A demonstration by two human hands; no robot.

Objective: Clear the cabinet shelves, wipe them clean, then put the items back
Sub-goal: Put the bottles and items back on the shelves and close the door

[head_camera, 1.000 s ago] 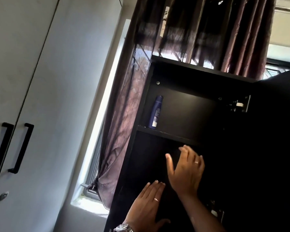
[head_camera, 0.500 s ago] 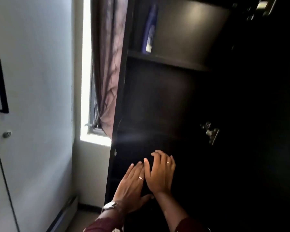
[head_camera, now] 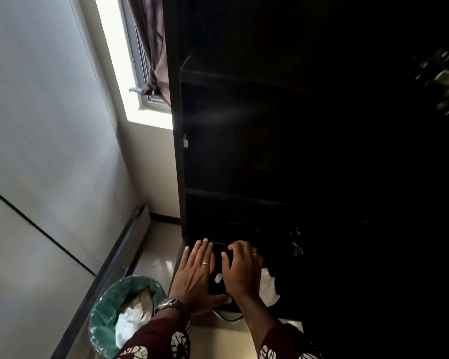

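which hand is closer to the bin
Left. The left hand is just up and right of the bin; the right hand lies farther right, past the left.

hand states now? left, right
Left hand: open, fingers straight, nothing held.
Right hand: fingers bent; whether they hold anything cannot be told.

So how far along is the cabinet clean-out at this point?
Done: the shelves in view look bare, though dark. In hand: left hand and right hand flank a dark thing low in the cabinet, by a white cloth. Left: wiping unconfirmed; nothing put back here.
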